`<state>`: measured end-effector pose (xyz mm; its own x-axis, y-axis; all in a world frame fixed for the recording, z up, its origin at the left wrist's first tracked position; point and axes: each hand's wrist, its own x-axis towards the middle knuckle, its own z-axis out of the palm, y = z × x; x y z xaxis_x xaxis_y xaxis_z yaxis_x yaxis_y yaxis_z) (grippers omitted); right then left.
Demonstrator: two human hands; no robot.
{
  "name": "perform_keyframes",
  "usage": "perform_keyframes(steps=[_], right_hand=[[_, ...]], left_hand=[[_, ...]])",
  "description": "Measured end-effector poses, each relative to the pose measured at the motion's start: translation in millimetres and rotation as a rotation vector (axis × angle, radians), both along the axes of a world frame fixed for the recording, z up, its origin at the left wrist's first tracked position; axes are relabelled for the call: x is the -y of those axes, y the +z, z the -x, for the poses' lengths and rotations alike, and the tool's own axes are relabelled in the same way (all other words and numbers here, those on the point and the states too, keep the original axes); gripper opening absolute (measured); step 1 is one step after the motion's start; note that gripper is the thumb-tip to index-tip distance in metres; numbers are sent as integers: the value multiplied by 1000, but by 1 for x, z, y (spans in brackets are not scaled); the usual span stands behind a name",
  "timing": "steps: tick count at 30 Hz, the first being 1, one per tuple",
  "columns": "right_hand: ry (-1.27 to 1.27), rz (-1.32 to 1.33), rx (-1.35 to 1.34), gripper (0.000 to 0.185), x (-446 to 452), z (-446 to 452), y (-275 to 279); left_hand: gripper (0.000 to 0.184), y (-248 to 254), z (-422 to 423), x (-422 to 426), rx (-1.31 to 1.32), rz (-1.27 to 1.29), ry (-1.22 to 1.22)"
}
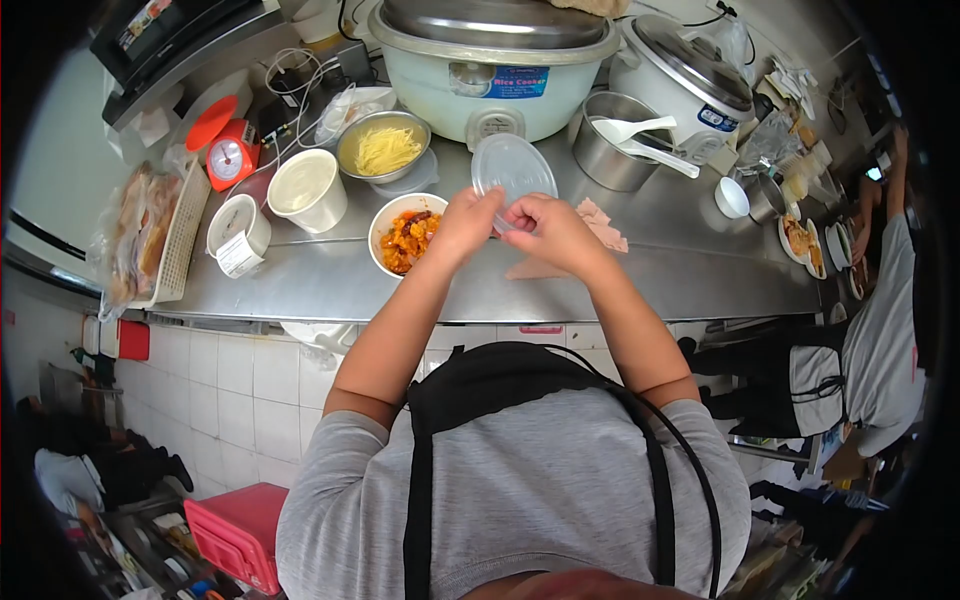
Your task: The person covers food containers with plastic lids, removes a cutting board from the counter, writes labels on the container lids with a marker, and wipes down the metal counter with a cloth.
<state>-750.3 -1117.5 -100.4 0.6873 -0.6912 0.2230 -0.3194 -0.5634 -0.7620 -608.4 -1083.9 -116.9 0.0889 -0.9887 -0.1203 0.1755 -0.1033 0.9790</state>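
Note:
Both my hands hold a clear round plastic lid (512, 165) at its near edge, tilted up over the steel counter. My left hand (468, 222) is closed on the lid's left side, with thumb and fingers pinched. Close beside it, my right hand (552, 230) pinches the right side of the same edge. Left of my left wrist stands a white round bowl (375, 243) filled with orange-red saucy food (408, 238); it is uncovered. A pink cloth (598, 222) lies on the counter, partly hidden behind my right hand and forearm.
Behind stand a large rice cooker (420, 85), a second cooker (640, 90) and a steel pot (612, 165) with white spoons. To the left are a bowl of yellow shreds (388, 150), white tubs (308, 192), a red scale (232, 158) and a basket (172, 240). Another person (885, 330) stands right.

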Motion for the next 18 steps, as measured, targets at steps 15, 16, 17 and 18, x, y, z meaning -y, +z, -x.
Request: perform_keyframes(steps=[15,16,17,18], right_hand=[[-60,-176,92,15,9,11,-19],[-127,-124,111,14,6,9,-23],[-174,-78,83,13,5,8,-24],[-220,-31,54,12,5,8,-26]], left_hand=[[25,5,11,-3,112,-94,-69],[23,0,14,-3,62,-59,-39],[21,-3,21,-6,12,-23,-8],[19,-5,25,-7,-39,14,23]])
